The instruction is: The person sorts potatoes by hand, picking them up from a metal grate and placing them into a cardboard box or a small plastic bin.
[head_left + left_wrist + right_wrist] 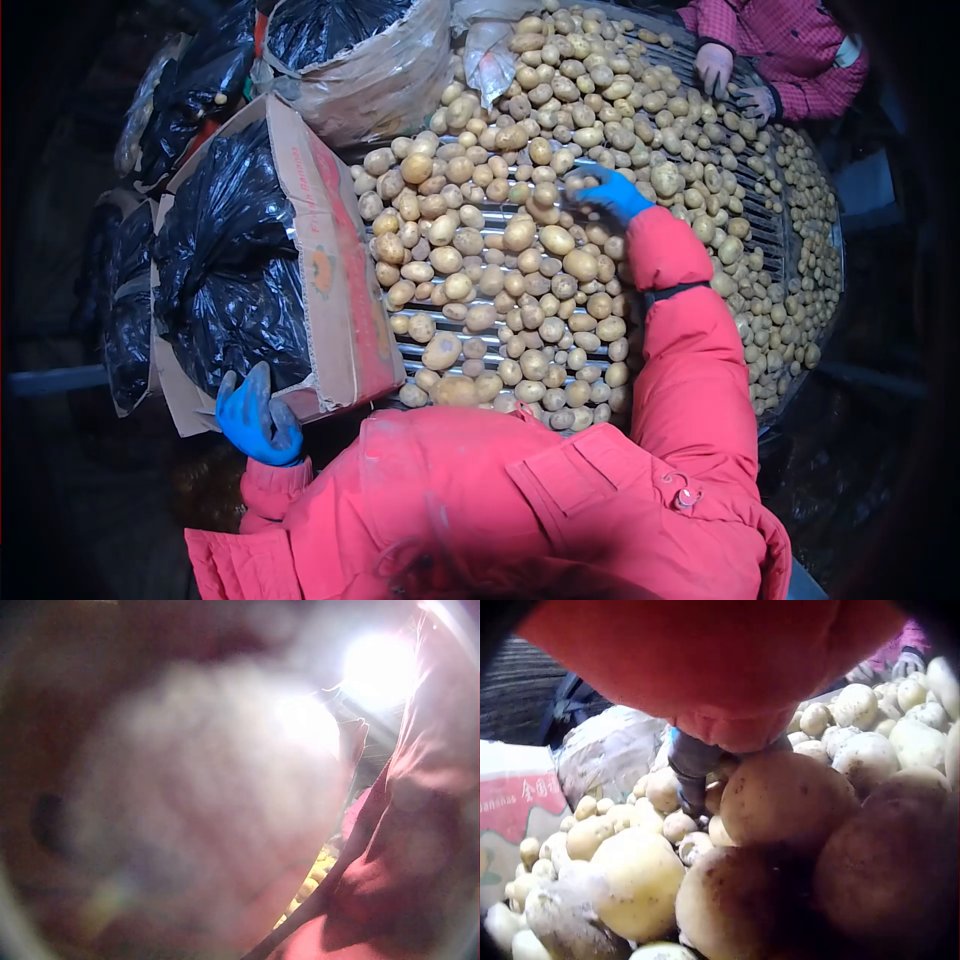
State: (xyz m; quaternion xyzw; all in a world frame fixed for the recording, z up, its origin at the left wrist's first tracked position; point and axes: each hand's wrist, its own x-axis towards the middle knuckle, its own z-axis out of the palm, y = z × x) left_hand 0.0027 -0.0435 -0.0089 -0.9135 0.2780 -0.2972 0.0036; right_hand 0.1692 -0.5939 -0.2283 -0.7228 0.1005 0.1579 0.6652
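Note:
My right hand (612, 193), in a blue glove with dark fingertips, reaches down into a broad spread of potatoes (560, 240). Its fingers curl round a potato (576, 186) at the upper middle of the spread. In the right wrist view the dark gloved fingers (691, 776) point down among potatoes, partly hidden by the red sleeve. My left hand (257, 418), in a similar glove, is at the near corner of a cardboard box (345, 270) lined with a black plastic bag (235, 260). Its fingers are loosely bent by the box edge. The left wrist view is mostly blur and red cloth.
The potatoes lie on metal bars (470, 340) that show through gaps. A large sack (375, 85) with a black liner stands behind the box, and more black bags (130, 330) are at the left. Another person's gloved hands (715, 70) are among potatoes at the top right.

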